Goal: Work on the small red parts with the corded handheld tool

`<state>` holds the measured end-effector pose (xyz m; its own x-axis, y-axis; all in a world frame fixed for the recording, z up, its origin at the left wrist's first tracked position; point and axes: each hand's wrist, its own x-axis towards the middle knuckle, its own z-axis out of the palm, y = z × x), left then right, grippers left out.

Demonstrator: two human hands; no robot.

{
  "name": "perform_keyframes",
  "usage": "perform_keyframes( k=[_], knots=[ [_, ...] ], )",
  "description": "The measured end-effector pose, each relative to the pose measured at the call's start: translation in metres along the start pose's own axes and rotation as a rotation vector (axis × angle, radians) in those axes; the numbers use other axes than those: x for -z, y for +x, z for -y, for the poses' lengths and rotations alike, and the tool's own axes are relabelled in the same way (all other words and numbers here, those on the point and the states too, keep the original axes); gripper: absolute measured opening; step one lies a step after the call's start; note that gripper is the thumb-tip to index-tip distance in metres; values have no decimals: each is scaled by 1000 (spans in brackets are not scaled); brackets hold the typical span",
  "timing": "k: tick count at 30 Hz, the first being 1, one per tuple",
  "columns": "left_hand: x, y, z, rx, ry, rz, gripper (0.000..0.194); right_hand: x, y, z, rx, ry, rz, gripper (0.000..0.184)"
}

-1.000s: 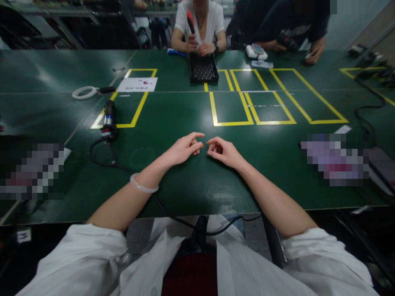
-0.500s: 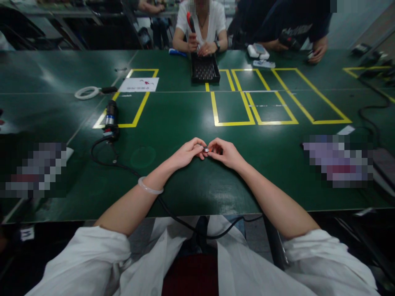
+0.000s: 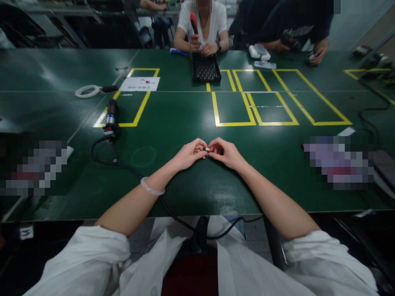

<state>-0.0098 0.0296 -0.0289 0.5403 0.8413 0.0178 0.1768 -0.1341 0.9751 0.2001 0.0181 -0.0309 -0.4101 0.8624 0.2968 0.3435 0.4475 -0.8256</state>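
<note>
My left hand (image 3: 195, 153) and my right hand (image 3: 224, 152) meet over the middle of the green table (image 3: 191, 191). Between their fingertips is a small part with orange, white and dark areas (image 3: 208, 149); its kind is too small to make out. Both hands are closed on it, thumb against fingers. More of the orange and dark piece shows inside the curl of my right fingers. A pale bangle (image 3: 152, 187) circles my left wrist.
A black cylindrical tool (image 3: 111, 114) with a cable lies to the left, beside a printed sheet (image 3: 140, 84). Opposite, a person holds a red-and-black handled tool (image 3: 194, 24) over a black tray (image 3: 217, 77). Yellow tape rectangles (image 3: 236, 123) mark the table.
My left fingertips have shifted slightly around the small part, and a bit more orange shows by my right hand. Otherwise the hands keep their place.
</note>
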Motion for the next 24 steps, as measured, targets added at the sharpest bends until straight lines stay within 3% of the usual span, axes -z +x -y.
perform_keyframes(
  k=[7, 12, 20, 24],
  knots=[
    [1, 0, 0, -1, 9, 25, 28, -2, 1, -1, -65, 166, -7, 20],
    [-2, -2, -4, -34, 84, -30, 32, -4, 1, -6, -149, 298, -21, 27],
    [-1, -2, -2, -28, 63, -25, 27, -5, 0, -7, -137, 289, 12, 30],
    [-1, 0, 0, 1, 24, -34, 28, -5, -1, -3, -39, 115, 7, 33]
  ],
)
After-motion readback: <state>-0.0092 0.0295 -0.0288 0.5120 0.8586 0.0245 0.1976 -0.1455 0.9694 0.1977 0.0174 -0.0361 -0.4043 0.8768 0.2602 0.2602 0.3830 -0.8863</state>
